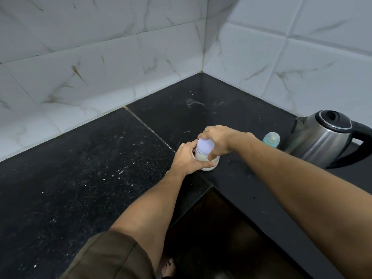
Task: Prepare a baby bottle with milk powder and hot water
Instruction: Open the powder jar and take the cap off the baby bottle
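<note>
A clear jar of pale milk powder (209, 165) stands on the black counter (100, 168) near its inner corner. Its lilac lid (205, 146) is on top. My left hand (189, 160) wraps the jar's body from the left. My right hand (216, 138) grips the lid from above, fingers curled around its rim. A baby bottle (271, 139) with a teal collar and a pale teat stands to the right, apart from both hands. Behind it stands a steel electric kettle (326, 137) with a black lid and handle.
White marble-look tiled walls (120, 57) meet in a corner behind the counter. The counter is L-shaped, and its front edge drops to a dark floor (221, 238) where my foot shows. Pale specks lie scattered on the left stretch of counter.
</note>
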Motion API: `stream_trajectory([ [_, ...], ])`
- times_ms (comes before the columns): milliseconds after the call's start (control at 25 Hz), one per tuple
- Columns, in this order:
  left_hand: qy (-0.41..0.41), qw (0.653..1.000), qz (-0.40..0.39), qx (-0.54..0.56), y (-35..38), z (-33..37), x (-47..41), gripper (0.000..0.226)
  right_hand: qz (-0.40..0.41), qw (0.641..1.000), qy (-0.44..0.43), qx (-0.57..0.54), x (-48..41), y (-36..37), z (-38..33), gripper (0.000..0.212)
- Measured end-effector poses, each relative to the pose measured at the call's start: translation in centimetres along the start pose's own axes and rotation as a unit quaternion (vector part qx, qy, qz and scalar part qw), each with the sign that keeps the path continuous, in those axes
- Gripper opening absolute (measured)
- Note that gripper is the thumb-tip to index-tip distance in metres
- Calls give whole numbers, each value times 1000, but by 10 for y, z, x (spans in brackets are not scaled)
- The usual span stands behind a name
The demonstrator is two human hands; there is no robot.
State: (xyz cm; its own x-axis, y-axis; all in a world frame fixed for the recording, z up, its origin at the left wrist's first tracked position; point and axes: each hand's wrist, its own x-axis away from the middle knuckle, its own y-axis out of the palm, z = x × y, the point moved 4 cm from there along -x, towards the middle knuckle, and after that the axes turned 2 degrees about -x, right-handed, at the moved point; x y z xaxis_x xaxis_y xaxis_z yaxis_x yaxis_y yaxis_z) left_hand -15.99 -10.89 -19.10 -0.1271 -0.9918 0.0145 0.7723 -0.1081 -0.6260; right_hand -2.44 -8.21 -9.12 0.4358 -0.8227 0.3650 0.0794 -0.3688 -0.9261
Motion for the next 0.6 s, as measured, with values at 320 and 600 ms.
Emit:
stream_trajectory([
  [320,-34,999,-32,28,11,6,-2,100,66,991,110,-26,6,11,5,59],
  [600,-37,999,-16,-7,12,7,-5,79,22,999,7,36,3,4,7,57],
])
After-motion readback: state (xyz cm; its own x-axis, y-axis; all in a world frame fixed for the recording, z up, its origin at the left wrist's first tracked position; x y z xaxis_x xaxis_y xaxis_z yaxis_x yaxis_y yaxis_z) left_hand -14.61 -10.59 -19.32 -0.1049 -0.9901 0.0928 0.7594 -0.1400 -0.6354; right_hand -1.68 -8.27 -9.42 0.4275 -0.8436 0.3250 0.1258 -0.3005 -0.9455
